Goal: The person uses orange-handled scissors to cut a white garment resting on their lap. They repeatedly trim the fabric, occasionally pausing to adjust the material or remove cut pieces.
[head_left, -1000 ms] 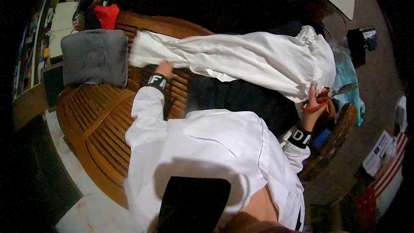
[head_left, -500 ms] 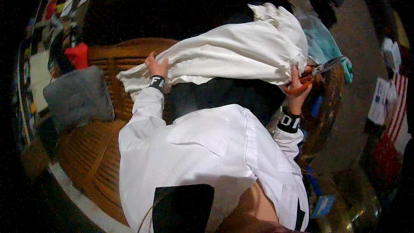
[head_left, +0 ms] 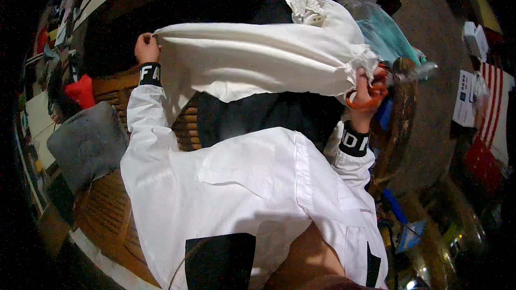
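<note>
A long piece of white cloth point(head_left: 258, 59) is stretched across the upper middle of the view, held up between both hands. My left hand point(head_left: 147, 48) pinches its left end, arm raised. My right hand point(head_left: 365, 88) grips the gathered right end together with orange-handled scissors point(head_left: 376, 88), whose blades point(head_left: 416, 71) point right. Both arms wear white sleeves with black wristbands. A frilled edge of the cloth point(head_left: 309, 11) rises at the top right.
A slatted wooden bench point(head_left: 107, 209) lies below left with a grey cushion point(head_left: 88, 142) and a red item point(head_left: 81, 92). Dark fabric point(head_left: 269, 113) sits under the cloth. Teal cloth point(head_left: 384, 35) lies to the right. Papers point(head_left: 467, 99) lie on the floor.
Both hands have lifted the white cloth higher and pulled it taut. My left hand went up and leftward with its end. The view has shifted over the bench.
</note>
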The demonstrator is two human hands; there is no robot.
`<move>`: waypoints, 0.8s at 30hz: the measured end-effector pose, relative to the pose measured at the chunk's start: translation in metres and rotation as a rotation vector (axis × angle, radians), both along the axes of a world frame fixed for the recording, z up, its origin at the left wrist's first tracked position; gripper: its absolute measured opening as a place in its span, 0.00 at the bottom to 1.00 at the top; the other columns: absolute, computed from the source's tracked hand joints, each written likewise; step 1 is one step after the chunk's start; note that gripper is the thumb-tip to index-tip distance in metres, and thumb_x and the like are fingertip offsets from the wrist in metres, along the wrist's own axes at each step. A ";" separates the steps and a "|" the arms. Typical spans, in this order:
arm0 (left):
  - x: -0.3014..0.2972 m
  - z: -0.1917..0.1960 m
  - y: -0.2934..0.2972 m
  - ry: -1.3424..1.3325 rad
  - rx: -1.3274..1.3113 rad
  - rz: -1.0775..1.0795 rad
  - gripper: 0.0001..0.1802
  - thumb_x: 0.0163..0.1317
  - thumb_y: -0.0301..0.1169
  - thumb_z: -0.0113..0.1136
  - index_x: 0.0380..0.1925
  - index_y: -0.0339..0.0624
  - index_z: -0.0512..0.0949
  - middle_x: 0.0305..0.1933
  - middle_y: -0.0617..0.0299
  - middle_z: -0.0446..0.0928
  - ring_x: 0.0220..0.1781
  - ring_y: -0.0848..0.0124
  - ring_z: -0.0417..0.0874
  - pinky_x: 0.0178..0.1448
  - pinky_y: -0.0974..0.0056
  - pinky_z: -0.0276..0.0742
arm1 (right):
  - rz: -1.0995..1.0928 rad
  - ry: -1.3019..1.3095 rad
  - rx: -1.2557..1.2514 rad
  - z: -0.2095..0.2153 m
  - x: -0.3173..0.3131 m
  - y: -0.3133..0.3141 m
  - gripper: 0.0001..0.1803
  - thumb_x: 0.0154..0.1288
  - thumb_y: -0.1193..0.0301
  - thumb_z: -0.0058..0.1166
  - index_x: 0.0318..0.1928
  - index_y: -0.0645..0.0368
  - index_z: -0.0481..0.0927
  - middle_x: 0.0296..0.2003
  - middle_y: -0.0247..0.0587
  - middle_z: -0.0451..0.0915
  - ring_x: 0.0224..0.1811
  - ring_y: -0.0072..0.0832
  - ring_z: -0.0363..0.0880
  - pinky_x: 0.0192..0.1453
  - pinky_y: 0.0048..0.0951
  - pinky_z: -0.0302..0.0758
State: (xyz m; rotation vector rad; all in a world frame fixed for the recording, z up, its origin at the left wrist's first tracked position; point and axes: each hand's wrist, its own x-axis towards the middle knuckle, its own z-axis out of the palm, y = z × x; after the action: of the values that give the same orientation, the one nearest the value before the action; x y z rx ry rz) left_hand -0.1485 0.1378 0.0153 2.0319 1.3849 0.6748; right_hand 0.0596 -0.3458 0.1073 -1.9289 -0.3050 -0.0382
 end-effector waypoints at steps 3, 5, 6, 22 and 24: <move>-0.002 -0.014 0.003 0.066 -0.089 -0.085 0.14 0.54 0.30 0.60 0.40 0.37 0.74 0.36 0.55 0.77 0.36 0.65 0.81 0.34 0.65 0.77 | -0.228 -0.100 0.141 -0.008 0.001 0.007 0.11 0.59 0.73 0.59 0.40 0.62 0.73 0.36 0.35 0.75 0.37 0.24 0.72 0.42 0.26 0.68; 0.021 -0.009 -0.054 0.164 0.119 -0.173 0.26 0.50 0.32 0.63 0.50 0.38 0.69 0.52 0.47 0.68 0.55 0.59 0.68 0.54 0.60 0.70 | -0.246 0.050 0.037 -0.018 0.005 -0.014 0.15 0.60 0.70 0.59 0.42 0.64 0.71 0.34 0.35 0.73 0.36 0.22 0.71 0.41 0.25 0.68; 0.022 -0.014 -0.070 0.145 0.244 -0.266 0.28 0.50 0.33 0.64 0.50 0.38 0.69 0.49 0.45 0.68 0.52 0.57 0.70 0.53 0.60 0.71 | -0.305 0.164 0.004 -0.036 0.006 -0.026 0.15 0.61 0.69 0.59 0.42 0.64 0.70 0.34 0.35 0.73 0.36 0.21 0.71 0.42 0.24 0.68; 0.070 0.050 -0.258 -0.012 -0.008 -0.937 0.22 0.36 0.15 0.56 0.37 0.40 0.76 0.41 0.52 0.73 0.46 0.53 0.73 0.50 0.56 0.70 | -0.216 0.420 -0.252 -0.074 0.074 -0.026 0.28 0.50 0.62 0.69 0.41 0.67 0.68 0.33 0.40 0.74 0.34 0.27 0.72 0.39 0.28 0.70; 0.058 0.057 -0.269 -0.001 -0.037 -0.925 0.21 0.37 0.16 0.55 0.37 0.39 0.76 0.40 0.52 0.73 0.45 0.53 0.73 0.50 0.56 0.70 | -0.118 0.433 -0.217 -0.068 0.082 -0.017 0.26 0.50 0.63 0.69 0.40 0.65 0.68 0.31 0.37 0.73 0.31 0.23 0.70 0.36 0.25 0.69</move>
State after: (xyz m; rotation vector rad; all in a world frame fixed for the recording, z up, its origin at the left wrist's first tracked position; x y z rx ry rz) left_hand -0.0901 -0.1313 0.0726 2.3116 0.3293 0.2227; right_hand 0.1416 -0.3627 0.0396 -2.1072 0.0991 0.3438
